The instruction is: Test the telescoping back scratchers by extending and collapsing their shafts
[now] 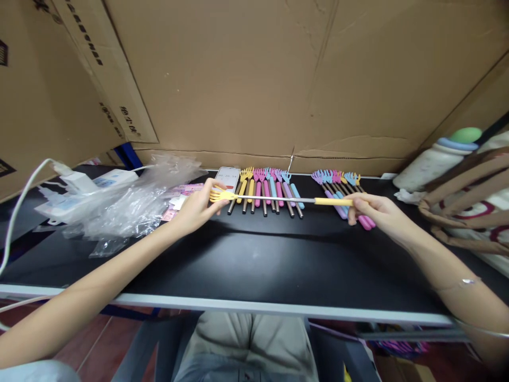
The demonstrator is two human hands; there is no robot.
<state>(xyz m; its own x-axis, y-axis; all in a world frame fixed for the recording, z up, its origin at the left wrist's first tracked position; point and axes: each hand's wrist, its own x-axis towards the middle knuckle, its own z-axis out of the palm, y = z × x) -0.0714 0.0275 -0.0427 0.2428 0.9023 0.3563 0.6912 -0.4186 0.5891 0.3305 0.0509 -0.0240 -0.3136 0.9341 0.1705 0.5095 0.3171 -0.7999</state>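
Note:
A yellow telescopic back scratcher (278,199) stretches level between my two hands above the black table, its metal rod extended. My left hand (202,204) pinches the yellow claw head. The yellow handle end is gripped by my right hand (368,209). Behind the rod lies a row of back scratchers (266,193) in yellow, pink, blue and purple, claws toward the back. A second bunch of back scratchers (338,185) sits to the right, partly hidden behind my right hand.
Clear plastic bags (135,207) and a white power strip (79,191) with cables lie on the left. A phone (228,176) rests behind my left hand. At right stand a white bottle (433,162) and a brown-handled bag (473,207). Cardboard (254,79) walls the back.

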